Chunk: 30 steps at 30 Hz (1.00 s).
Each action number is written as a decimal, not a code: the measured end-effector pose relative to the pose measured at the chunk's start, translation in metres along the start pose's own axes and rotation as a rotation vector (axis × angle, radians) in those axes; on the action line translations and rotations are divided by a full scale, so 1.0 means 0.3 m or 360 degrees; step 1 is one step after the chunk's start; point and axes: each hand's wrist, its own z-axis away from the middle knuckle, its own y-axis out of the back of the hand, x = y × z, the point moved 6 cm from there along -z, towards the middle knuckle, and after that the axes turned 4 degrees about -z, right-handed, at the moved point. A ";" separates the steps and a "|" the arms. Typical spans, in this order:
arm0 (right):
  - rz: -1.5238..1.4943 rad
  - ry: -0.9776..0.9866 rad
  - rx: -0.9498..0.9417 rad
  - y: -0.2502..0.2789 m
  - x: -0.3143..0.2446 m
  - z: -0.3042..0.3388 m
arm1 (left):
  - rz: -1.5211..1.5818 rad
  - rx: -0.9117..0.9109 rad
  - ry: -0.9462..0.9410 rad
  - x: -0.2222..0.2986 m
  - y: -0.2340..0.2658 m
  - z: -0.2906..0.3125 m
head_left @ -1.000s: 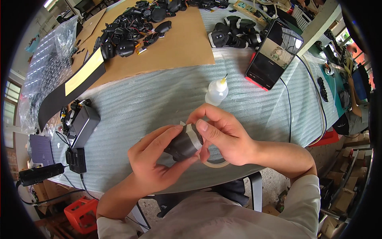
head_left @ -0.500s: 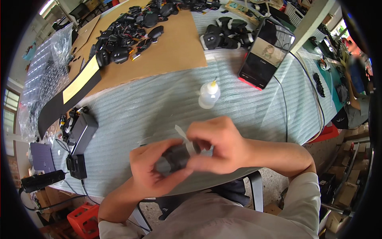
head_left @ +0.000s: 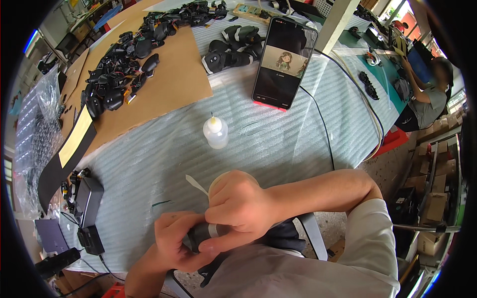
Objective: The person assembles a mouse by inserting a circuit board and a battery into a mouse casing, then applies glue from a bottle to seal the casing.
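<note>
Close to the table's front edge, my left hand is closed around a dark grey, rounded plastic-looking piece. My right hand grips the same piece from the other side, its fingers curled and thumb pressed on it. A narrow whitish band shows on the piece between my hands. A loose white tape strip sticks up beside my right knuckles, with a pale curved edge behind them; my fingers hide where these lead. Farther off stands a white squeeze bottle with a thin tip.
A phone leans on a red stand at far right, its cable trailing. Black wired parts pile on cardboard; black-and-white pieces lie alongside. At left are a dark box and an adapter. Another person sits at right.
My hands have come lower and nearer my body with the dark piece. My right hand now covers more of it. The view has shifted, so the bottle and phone appear farther left.
</note>
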 end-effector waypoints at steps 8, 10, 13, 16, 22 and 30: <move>0.0081 -0.0094 0.0020 0.001 -0.007 -0.008 | -0.0379 0.0068 -0.0065 0.044 0.017 -0.018; -0.0045 -0.0112 0.0129 0.002 0.004 -0.003 | -0.0623 0.0156 -0.0248 0.078 0.021 -0.013; -0.0015 -0.0203 0.0366 0.021 0.028 0.007 | -0.1184 0.0071 -0.0469 0.148 0.019 -0.052; 0.0127 -0.0156 0.0369 0.045 0.027 0.013 | -0.1742 0.0198 -0.0449 0.208 0.129 -0.053; 0.0398 0.0268 0.0136 0.047 -0.017 -0.003 | -0.0538 0.0425 0.0253 -0.106 0.401 -0.336; 0.0353 0.0346 0.0037 0.000 0.002 -0.022 | -0.0329 0.0273 0.0176 -0.497 0.212 -0.804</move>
